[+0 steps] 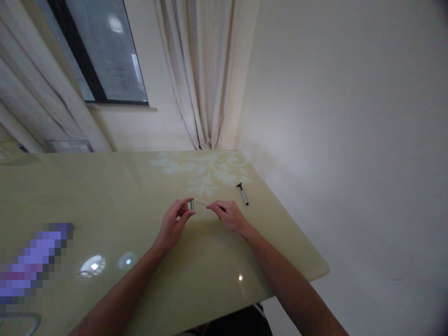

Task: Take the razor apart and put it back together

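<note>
Between the thumb and fingertips of my left hand is a small rectangular piece with green and dark stripes, which looks like a razor cartridge. It stands on edge, just above the table. My right hand is closed around a thin, pale tool; its grip end is hidden in my fingers, so I cannot tell its kind. The tool's tip points left at the cartridge, a small gap apart as far as I can see. Beyond my right hand lies a razor with a grey and black handle.
The glossy pale-green table reflects lights, and its right edge runs close to the wall. A blurred-out purple object lies at left, with a grey curved bar below it. Curtains hang behind.
</note>
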Demonstrator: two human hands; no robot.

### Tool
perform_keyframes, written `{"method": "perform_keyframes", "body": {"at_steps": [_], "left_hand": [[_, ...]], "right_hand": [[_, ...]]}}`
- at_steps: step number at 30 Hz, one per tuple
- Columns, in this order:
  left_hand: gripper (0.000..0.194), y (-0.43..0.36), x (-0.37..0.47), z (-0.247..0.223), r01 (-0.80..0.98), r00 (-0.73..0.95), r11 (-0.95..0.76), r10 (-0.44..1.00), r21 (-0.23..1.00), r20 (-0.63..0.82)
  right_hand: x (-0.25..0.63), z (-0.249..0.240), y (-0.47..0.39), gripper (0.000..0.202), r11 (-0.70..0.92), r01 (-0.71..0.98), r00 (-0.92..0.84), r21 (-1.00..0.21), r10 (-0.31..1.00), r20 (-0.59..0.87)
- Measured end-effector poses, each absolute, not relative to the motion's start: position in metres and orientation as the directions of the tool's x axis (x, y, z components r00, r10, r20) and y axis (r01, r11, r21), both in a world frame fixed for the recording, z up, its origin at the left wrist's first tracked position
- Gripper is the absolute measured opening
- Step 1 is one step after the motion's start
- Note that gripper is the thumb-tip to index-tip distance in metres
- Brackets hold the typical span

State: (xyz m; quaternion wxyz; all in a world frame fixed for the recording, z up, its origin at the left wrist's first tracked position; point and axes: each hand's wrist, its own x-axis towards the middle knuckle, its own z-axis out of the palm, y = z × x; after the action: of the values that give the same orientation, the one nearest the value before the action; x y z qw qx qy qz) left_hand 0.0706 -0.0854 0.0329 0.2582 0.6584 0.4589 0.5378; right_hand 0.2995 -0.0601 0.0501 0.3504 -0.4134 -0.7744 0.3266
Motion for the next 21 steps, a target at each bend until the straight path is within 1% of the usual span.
{"method": "perform_keyframes", "body": {"at_steps": [4,9,13,18,21], "left_hand": [[0.031,-0.0864,0.0709,0.0343,0.324,0.013,-0.451,0.881,0.832,0.473],[0.03,-0.0869,0.07,0.0352,0.335,0.021,-0.455,0.879,0.825,0.476],[0.031,-0.0869,0.0702,0.0335,0.318,0.027,-0.464,0.876,0.827,0.481],[0.031,-0.0863,0.0688,0.0328,0.318,0.018,-0.457,0.879,0.831,0.477],[0.031,-0.086,0.0675,0.0323,0.328,0.019,-0.452,0.881,0.83,0.472]], "right_hand": [[0.2998,0.0498,-0.0591,0.054,0.466,0.378,-0.491,-0.8,0.834,0.254],[0.3008,0.0479,-0.0577,0.055,0.436,0.403,-0.408,-0.804,0.872,0.269],[0.3002,0.0478,-0.0591,0.053,0.444,0.348,-0.496,-0.825,0.835,0.24],[0.3025,0.0496,-0.0596,0.055,0.431,0.391,-0.42,-0.813,0.87,0.259],[0.3036,0.0506,-0.0613,0.056,0.431,0.362,-0.481,-0.826,0.846,0.231]]}}
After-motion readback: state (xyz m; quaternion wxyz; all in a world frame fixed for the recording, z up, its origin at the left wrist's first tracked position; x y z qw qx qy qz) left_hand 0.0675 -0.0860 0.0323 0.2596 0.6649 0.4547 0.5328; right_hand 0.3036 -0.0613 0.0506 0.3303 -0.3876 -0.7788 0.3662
